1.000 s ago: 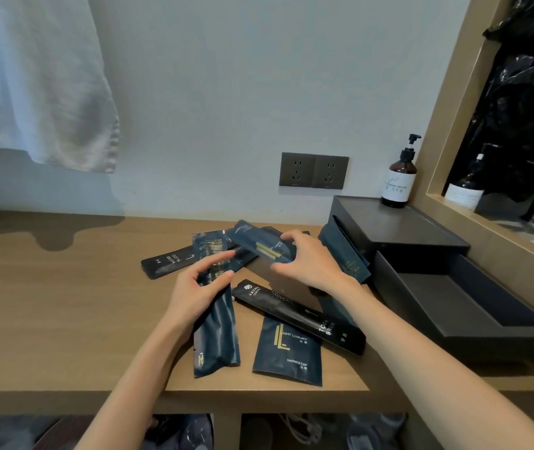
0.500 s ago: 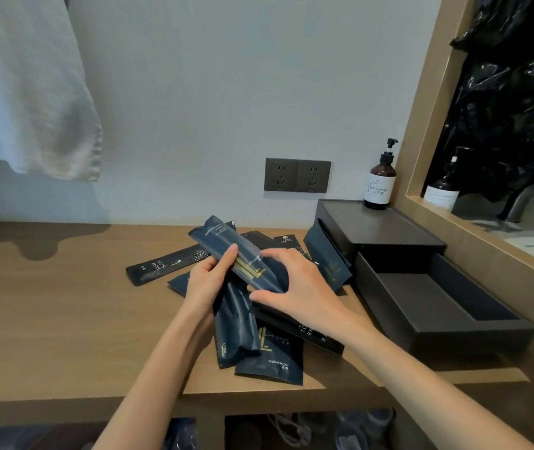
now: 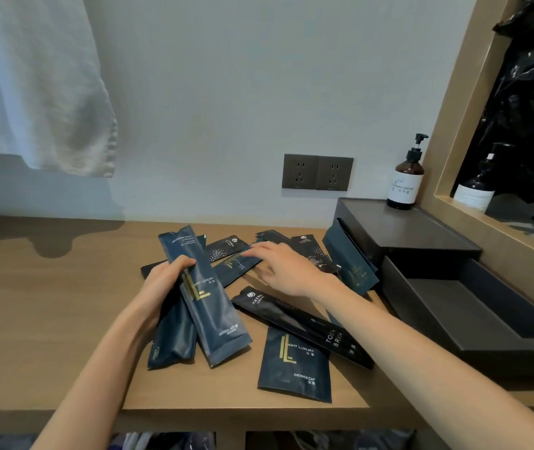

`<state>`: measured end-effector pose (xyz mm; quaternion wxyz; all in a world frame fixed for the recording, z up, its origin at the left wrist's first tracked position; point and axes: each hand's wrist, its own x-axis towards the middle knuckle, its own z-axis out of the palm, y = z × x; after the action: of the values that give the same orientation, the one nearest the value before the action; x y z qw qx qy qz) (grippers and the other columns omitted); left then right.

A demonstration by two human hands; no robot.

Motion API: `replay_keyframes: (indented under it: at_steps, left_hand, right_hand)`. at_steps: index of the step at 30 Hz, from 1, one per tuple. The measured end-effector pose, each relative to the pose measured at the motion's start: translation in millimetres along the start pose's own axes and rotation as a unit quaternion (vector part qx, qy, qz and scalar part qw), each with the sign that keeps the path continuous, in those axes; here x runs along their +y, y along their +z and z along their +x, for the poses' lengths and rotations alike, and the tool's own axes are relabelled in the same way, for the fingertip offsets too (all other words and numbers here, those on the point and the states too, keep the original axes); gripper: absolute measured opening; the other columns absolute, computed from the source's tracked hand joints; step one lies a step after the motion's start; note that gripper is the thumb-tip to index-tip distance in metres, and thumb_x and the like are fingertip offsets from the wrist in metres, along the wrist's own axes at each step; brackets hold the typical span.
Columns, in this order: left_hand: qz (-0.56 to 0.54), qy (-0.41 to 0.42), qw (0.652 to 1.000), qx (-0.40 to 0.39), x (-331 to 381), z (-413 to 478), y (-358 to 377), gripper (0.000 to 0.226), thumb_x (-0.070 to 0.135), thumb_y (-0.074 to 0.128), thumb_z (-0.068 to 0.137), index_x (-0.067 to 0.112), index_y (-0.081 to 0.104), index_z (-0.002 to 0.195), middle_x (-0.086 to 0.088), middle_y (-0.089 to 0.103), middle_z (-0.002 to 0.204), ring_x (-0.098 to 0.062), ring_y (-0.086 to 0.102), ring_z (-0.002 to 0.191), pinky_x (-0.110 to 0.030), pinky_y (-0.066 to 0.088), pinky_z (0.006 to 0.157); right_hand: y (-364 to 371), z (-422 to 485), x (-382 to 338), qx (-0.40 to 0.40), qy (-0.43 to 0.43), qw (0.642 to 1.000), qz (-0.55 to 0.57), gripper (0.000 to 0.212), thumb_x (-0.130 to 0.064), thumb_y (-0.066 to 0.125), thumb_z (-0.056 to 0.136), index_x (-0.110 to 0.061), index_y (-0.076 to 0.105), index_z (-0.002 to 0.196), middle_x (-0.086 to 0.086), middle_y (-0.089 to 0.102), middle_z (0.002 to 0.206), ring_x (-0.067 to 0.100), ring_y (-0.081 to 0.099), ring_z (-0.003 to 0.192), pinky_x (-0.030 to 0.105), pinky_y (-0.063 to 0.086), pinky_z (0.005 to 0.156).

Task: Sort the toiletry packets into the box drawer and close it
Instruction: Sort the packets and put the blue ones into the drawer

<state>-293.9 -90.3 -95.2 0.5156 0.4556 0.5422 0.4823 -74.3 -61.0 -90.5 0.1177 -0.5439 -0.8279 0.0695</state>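
1. Firmly, the left grip curled round the long dental kit packet, thumb on its face.
2. The right grip, fingers straight, touched a navy packet among those scattered on the tabletop.
3. Rightward, the drawer stood pulled out of the box.

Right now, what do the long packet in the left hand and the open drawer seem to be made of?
The long navy packet in the left hand: probably thin plastic or foil-laminate film, satin finish; it shows soft creases, a dull sheen and a flat sealed end. The drawer: stiff dark panels, matte, no glare; board, wood or leatherette wrap, I cannot tell which.
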Motion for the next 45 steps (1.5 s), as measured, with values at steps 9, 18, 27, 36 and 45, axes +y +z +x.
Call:
replay_keyframes:
  at_steps: [9,18,27,36,45]
  left_hand:
    - [0.032,0.014,0.999,-0.032,-13,11,-1,0.015,0.022,0.055,0.089,0.011,0.061,0.081,0.005,0.065,0.054,-0.008,0.060,0.046,-0.026,0.043,0.053]
    - [-0.009,-0.005,0.999,-0.043,-15,10,-7,0.020,0.030,0.055,0.083,0.010,0.059,0.086,-0.005,0.063,0.067,-0.022,0.059,0.062,-0.033,0.045,0.064]
    - [-0.062,-0.006,0.998,-0.009,-12,10,-8,0.038,0.038,0.071,0.080,0.010,0.064,0.105,-0.012,0.070,0.090,-0.026,0.065,0.076,-0.036,0.052,0.071]
    - [-0.032,0.067,0.993,-0.088,14,-20,29,0.029,0.041,0.074,0.076,0.023,0.076,0.099,-0.006,0.072,0.107,-0.025,0.067,0.094,-0.034,0.053,0.083]
    - [-0.028,0.089,0.981,-0.172,46,-56,88,0.043,0.045,0.070,0.079,0.013,0.071,0.109,-0.006,0.076,0.101,-0.023,0.073,0.091,-0.036,0.055,0.082]
  right_hand:
    - [17,58,-12,-0.057,-0.113,0.972,-0.200,0.064,-0.002,0.050,0.088,-0.033,0.040,0.143,-0.001,0.051,0.141,0.026,0.047,0.122,0.038,0.042,0.088]
    - [32,49,3,0.086,-0.159,0.962,-0.206,0.035,-0.002,0.053,0.087,-0.021,0.060,0.115,0.003,0.064,0.108,0.026,0.054,0.101,0.036,0.039,0.066]
    - [15,17,29,0.240,-0.161,0.955,-0.064,0.029,0.001,0.061,0.083,-0.012,0.066,0.108,0.001,0.069,0.108,0.022,0.060,0.104,0.033,0.053,0.071]
    - [-50,-57,4,0.421,-0.300,0.844,-0.142,0.012,-0.002,0.065,0.089,-0.003,0.074,0.096,0.011,0.072,0.097,0.025,0.063,0.088,0.031,0.053,0.077]
    - [-76,-140,-5,0.458,-0.328,0.806,-0.182,0.008,0.002,0.073,0.082,-0.002,0.077,0.086,0.011,0.073,0.086,0.026,0.063,0.065,0.033,0.053,0.061]
